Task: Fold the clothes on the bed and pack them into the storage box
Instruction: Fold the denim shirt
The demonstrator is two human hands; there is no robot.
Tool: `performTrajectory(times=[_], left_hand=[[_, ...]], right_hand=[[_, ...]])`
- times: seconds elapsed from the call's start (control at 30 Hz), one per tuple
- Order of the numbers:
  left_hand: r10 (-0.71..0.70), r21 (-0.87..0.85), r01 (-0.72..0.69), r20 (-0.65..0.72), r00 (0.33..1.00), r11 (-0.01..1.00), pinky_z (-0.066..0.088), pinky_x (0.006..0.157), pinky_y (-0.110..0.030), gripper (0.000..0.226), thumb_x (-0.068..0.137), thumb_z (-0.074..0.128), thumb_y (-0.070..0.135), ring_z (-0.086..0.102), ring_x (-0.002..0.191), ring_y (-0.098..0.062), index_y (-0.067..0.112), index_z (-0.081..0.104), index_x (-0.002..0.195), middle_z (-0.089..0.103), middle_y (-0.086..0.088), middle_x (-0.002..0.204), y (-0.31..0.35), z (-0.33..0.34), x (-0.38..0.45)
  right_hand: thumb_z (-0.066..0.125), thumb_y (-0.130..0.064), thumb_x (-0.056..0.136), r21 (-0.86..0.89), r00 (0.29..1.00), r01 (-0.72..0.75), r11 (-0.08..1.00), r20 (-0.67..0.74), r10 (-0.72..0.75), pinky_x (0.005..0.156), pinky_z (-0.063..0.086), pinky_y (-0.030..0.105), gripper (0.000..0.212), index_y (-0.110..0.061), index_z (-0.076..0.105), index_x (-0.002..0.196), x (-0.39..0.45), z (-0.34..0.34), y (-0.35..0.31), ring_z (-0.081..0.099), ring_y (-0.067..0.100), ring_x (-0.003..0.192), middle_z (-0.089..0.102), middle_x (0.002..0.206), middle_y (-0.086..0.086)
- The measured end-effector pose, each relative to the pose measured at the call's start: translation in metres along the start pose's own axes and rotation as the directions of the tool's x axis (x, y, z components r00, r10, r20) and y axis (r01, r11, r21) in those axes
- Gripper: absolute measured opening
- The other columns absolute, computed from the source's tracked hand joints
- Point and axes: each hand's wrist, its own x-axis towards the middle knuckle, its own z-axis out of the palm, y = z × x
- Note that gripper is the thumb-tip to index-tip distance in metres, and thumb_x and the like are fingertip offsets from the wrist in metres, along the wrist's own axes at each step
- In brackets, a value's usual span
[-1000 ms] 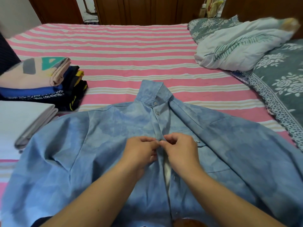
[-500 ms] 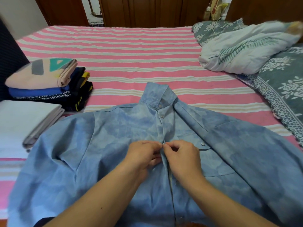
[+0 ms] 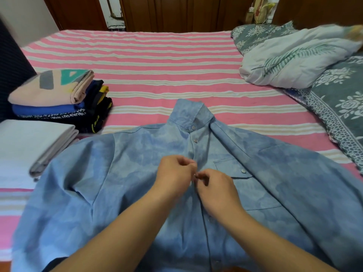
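A blue shirt point(image 3: 255, 193) lay spread face up on the striped bed point(image 3: 157, 55), filling the lower frame. At its centre, the left hand point(image 3: 174, 173) and right hand point(image 3: 216, 190) each pinched a placket edge, fastening a snap. Doing this well likely meant lining up both halves squarely, then pressing firmly. Folded clothes point(image 3: 55, 95) sat stacked at middle left.

Shirt front hidden under the hands

The left hand point(image 3: 174, 173) and right hand point(image 3: 215, 188) cover the snap being pinched on the mottled blue denim shirt point(image 3: 121, 173); its hem runs off the bottom edge.
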Motion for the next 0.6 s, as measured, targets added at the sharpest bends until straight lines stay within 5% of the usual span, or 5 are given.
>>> performTrajectory(times=[0.1, 0.23, 0.3, 0.5, 0.6], left_hand=[[0.172, 0.451, -0.153, -0.001, 0.985, 0.879, 0.061, 0.07, -0.042, 0.018, 0.09, 0.058, 0.026, 0.069, 0.067, -0.027, 0.017, 0.062, 0.075, 0.069, -0.003, 0.068, 0.002, -0.016, -0.001], [-0.217, 0.593, -0.017, 0.322, 0.922, 0.805, 0.061, 0.051, -0.04, 0.044, 0.099, 0.047, 0.038, 0.071, 0.057, -0.039, 0.0, 0.06, 0.08, 0.07, -0.027, 0.067, -0.002, -0.01, -0.043], [-0.272, 0.646, -0.003, 0.325, 0.906, 0.763, 0.063, 0.056, -0.044, 0.047, 0.09, 0.044, 0.045, 0.072, 0.066, -0.042, 0.002, 0.06, 0.082, 0.071, -0.027, 0.077, -0.013, -0.003, -0.053], [0.007, 0.758, -0.184, 0.23, 0.973, 0.626, 0.048, 0.07, -0.034, 0.034, 0.09, 0.046, 0.053, 0.067, 0.09, -0.03, 0.02, 0.051, 0.081, 0.07, -0.007, 0.093, -0.048, 0.002, -0.06], [-0.005, 0.589, -0.14, 0.238, 0.971, 0.796, 0.047, 0.065, -0.035, 0.028, 0.096, 0.06, 0.027, 0.061, 0.075, -0.026, 0.016, 0.048, 0.072, 0.062, -0.007, 0.077, -0.05, -0.006, -0.057]], right_hand=[[0.058, -0.035, 0.091, -0.115, 0.998, 0.024, 0.993, 0.055, -0.018, 0.081, 0.045, 0.034, 0.02, -0.025, 0.058, 0.107, -0.011, -0.005, 0.0, 0.06, 0.022, 0.105, 0.066, 0.104, -0.003], [0.059, -0.04, 0.09, -0.265, 0.99, 0.075, 0.961, 0.138, -0.039, 0.072, 0.038, 0.036, 0.032, -0.022, 0.041, 0.109, -0.024, -0.016, 0.002, 0.059, 0.03, 0.103, 0.056, 0.111, 0.003], [0.057, -0.033, 0.091, -0.324, 0.979, 0.124, 0.938, 0.194, -0.063, 0.072, 0.036, 0.037, 0.029, -0.022, 0.04, 0.112, -0.033, -0.018, 0.005, 0.06, 0.034, 0.104, 0.058, 0.112, 0.005], [0.057, -0.058, 0.087, -0.361, 0.961, 0.086, 0.929, 0.275, 0.018, 0.076, 0.043, 0.038, 0.043, -0.024, 0.037, 0.102, -0.053, -0.014, 0.02, 0.058, 0.031, 0.102, 0.05, 0.114, 0.004], [0.059, -0.047, 0.09, -0.372, 0.974, 0.091, 0.924, 0.225, -0.005, 0.072, 0.038, 0.036, 0.034, -0.021, 0.042, 0.104, -0.059, -0.009, 0.025, 0.058, 0.03, 0.099, 0.051, 0.111, 0.005]])
